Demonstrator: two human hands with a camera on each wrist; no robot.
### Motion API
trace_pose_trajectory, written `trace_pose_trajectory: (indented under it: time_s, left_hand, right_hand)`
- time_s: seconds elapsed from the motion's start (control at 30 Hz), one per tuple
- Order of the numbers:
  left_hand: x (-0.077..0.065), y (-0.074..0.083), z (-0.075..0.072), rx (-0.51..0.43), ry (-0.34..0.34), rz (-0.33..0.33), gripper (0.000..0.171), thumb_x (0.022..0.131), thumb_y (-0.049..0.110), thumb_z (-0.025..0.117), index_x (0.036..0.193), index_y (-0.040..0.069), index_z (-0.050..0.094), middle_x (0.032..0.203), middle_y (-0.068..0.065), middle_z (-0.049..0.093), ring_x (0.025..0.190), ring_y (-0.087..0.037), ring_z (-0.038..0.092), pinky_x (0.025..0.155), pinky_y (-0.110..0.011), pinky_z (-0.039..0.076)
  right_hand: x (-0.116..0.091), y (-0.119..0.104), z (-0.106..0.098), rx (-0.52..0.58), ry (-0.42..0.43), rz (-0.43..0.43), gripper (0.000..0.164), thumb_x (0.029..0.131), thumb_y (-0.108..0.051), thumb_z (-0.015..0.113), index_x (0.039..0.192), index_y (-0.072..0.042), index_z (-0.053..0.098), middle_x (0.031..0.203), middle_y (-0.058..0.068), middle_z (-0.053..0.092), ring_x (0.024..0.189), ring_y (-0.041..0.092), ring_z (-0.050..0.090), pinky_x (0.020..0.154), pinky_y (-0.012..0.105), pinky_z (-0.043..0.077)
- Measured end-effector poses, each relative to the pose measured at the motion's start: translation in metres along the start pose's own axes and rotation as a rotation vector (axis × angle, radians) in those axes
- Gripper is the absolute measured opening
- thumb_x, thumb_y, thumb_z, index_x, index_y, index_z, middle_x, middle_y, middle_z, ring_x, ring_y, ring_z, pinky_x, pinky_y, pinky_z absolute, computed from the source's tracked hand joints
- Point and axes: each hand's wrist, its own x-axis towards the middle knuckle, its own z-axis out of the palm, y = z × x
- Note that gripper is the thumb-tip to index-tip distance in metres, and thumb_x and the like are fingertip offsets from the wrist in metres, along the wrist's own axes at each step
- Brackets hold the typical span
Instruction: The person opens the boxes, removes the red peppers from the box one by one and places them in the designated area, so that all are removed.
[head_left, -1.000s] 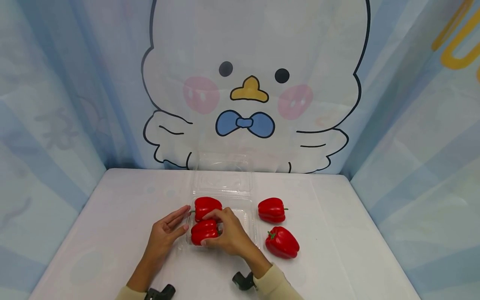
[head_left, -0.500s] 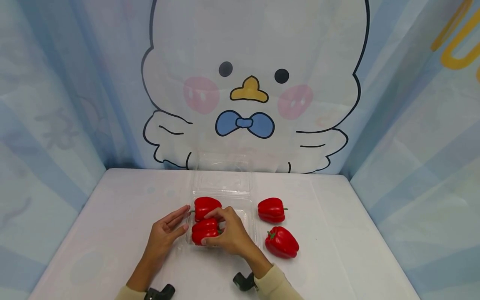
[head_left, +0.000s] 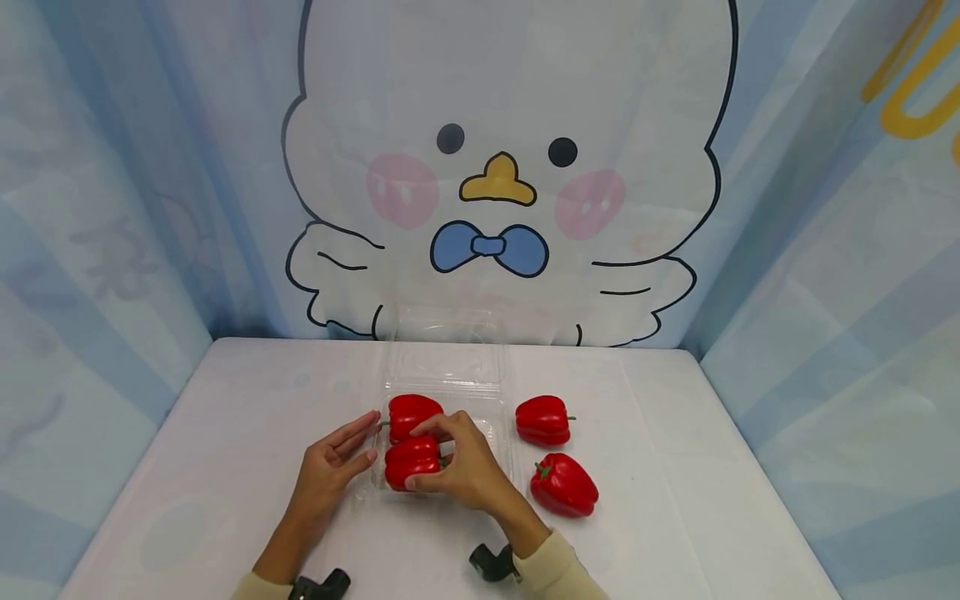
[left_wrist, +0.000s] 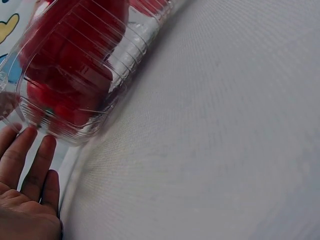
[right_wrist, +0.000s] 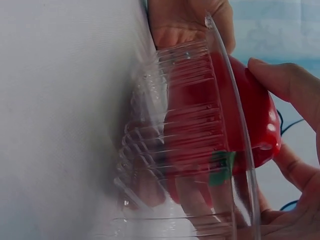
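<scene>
Gripping front red pepper in near left part of clear box with curled right hand, holding left hand nearly straight-fingered at box's left side, with yellow lettering upper right too cropped to read.

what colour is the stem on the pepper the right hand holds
Green; the stem on that pepper shows best in the right wrist view.
</scene>
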Motion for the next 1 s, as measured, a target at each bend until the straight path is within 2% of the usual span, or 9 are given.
trace_pose_trajectory:
  time_s: [0.23,0.7,1.0]
  left_hand:
    - [0.001,0.000,0.000,-0.006,-0.002,0.005,0.060,0.099,0.020,0.078,0.154,0.013,0.056,0.159,-0.003,0.056,0.133,0.014,0.055,0.106,-0.009,0.047]
    - [0.001,0.000,0.001,0.008,0.007,0.006,0.058,0.099,0.017,0.077,0.154,0.013,0.056,0.159,-0.003,0.057,0.135,0.013,0.055,0.106,-0.008,0.046]
    - [0.001,-0.001,0.001,-0.005,0.004,0.022,0.058,0.100,0.013,0.075,0.154,0.010,0.056,0.160,-0.006,0.056,0.130,0.016,0.056,0.106,-0.008,0.047]
  right_hand:
    - [-0.002,-0.005,-0.006,-0.012,0.009,-0.024,0.058,0.077,-0.022,0.095,0.129,-0.029,0.069,0.120,0.003,0.059,0.117,0.022,0.060,0.094,0.041,0.066]
    - [-0.007,-0.011,-0.018,0.027,0.026,-0.033,0.058,0.079,-0.021,0.094,0.130,-0.027,0.069,0.125,0.002,0.059,0.122,0.022,0.059,0.099,0.044,0.064]
    - [-0.008,-0.009,-0.029,0.029,0.060,-0.041,0.057,0.079,-0.025,0.094,0.130,-0.028,0.069,0.126,0.003,0.059,0.122,0.023,0.060,0.098,0.045,0.064]
